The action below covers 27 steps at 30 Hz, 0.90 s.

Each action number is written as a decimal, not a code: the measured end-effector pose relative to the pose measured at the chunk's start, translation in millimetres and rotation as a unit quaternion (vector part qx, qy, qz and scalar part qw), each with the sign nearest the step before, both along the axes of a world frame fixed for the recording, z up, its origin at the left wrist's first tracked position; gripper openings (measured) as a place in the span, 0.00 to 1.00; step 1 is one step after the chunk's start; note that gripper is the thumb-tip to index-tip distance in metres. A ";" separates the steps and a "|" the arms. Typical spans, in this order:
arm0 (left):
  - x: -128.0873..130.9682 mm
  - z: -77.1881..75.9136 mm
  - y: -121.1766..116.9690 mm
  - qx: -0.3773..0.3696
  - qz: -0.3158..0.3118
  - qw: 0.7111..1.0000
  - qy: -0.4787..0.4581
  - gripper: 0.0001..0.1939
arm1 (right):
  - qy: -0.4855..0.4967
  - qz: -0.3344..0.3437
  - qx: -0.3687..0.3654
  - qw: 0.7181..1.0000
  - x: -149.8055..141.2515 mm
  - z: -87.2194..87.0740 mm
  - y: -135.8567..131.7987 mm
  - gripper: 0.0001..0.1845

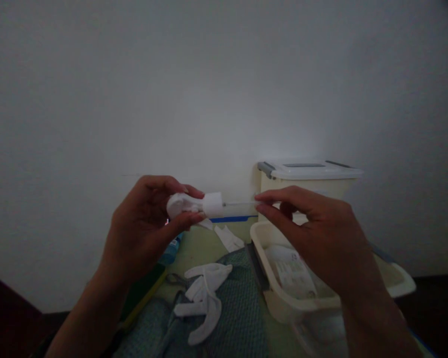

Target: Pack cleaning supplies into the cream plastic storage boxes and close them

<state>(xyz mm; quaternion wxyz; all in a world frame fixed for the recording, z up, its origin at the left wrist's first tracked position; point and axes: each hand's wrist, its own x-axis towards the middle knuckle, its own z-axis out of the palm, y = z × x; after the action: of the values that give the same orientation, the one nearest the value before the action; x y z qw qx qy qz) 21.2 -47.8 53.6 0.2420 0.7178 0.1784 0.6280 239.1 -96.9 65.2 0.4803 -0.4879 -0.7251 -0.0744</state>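
Note:
My left hand (145,219) grips a white sprayer head (212,204) by its body, the collar facing right. A thin, clear dip tube (241,203) sticks out of that collar. My right hand (294,214) pinches the tube's far end between thumb and fingertips. Both hands are raised above the table, with the sprayer lying roughly level between them. Below them, several white plastic pieces (205,298), some curved, lie on a green-grey knitted cloth (242,298). Part of the sprayer body is hidden by my left fingers.
A cream bin (272,298) with white items inside stands at the right. Behind it is a lidded storage box (313,171) against the wall. A blue bottle (170,251) is partly hidden behind my left hand. Another white piece (228,238) lies on the pale green table (194,243).

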 end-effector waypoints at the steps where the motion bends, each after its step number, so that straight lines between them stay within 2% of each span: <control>1: 0.6 -1.1 1.0 -0.014 -0.002 1.000 0.010 0.17 | -0.006 -0.004 0.011 1.000 0.1 -0.4 0.6 0.07; 5: 6.9 -7.2 -0.2 -0.022 0.026 0.999 0.039 0.15 | -0.063 0.023 -0.014 0.998 -6.7 -6.9 4.5 0.14; 8: 15.3 -10.8 -10.3 -0.007 0.040 0.997 0.073 0.15 | -0.096 0.054 -0.047 0.993 -15.3 -11.7 4.3 0.13; 11: 23.0 -14.7 -20.1 0.007 0.013 0.997 0.079 0.15 | -0.110 0.054 -0.042 0.992 -17.4 -13.8 3.1 0.07; 13: 25.3 -18.1 -21.0 0.016 0.001 0.994 0.106 0.15 | -0.122 0.050 -0.045 0.990 -14.8 -14.7 3.8 0.06; 15: 24.8 -21.2 -16.8 0.011 -0.008 0.991 0.132 0.12 | -0.127 0.043 -0.054 0.990 -11.5 -15.7 5.3 0.09; 19: 20.0 -23.5 -5.2 -0.034 -0.039 0.989 0.137 0.09 | -0.125 0.048 -0.051 0.990 -10.3 -16.7 5.8 0.21; 21: 18.8 -22.1 -3.0 -0.059 -0.057 0.990 0.117 0.11 | -0.129 0.073 -0.059 0.987 -12.5 -16.4 4.4 0.21; 24: 19.3 -18.9 -3.8 -0.079 -0.072 0.993 0.059 0.15 | -0.091 0.084 -0.055 0.991 -15.5 -14.9 2.8 0.16; 27: 20.1 -17.1 -3.8 -0.078 -0.060 0.994 0.045 0.14 | 0.000 0.072 -0.020 0.997 -13.3 -12.0 3.4 0.16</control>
<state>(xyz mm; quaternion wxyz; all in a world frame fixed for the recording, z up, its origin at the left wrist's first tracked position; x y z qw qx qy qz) 41.3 -51.6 36.5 0.3263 0.7336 0.1937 0.5638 225.8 -93.5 53.2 0.4746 -0.4440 -0.7596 -0.0250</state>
